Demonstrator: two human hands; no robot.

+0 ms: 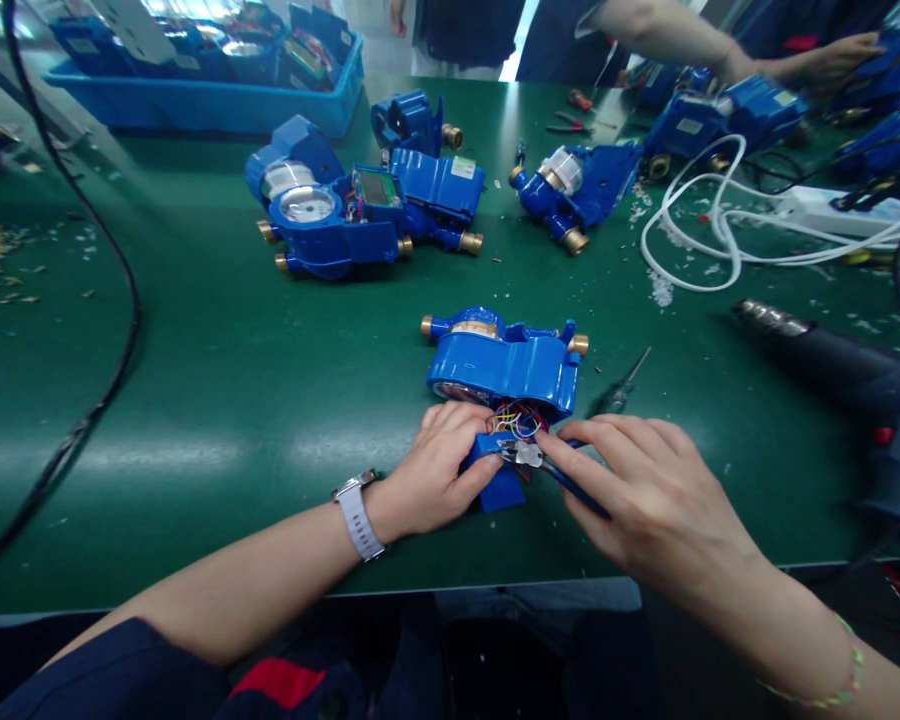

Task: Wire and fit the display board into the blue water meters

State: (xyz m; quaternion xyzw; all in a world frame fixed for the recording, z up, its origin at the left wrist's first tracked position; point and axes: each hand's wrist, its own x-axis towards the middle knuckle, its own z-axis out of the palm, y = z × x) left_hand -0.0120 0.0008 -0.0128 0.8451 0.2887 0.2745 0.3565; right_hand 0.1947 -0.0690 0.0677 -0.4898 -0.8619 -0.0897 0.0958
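Observation:
A blue water meter (504,365) with brass ends lies on the green table (232,400) in front of me, coloured wires (517,418) spilling from its near side. My left hand (439,468) is closed round a small blue cover piece (499,485) attached to those wires. My right hand (645,490) grips blue-handled pliers (551,467), whose metal jaws sit at the wires just beside the left fingertips.
Several more blue meters (367,200) lie mid-table, others in a blue bin (210,95) at the back left. A small screwdriver (624,385) lies right of my meter. A dark heat gun (840,365), white cable (720,235) and power strip are at right. Another person's arms (705,40) work at the far side.

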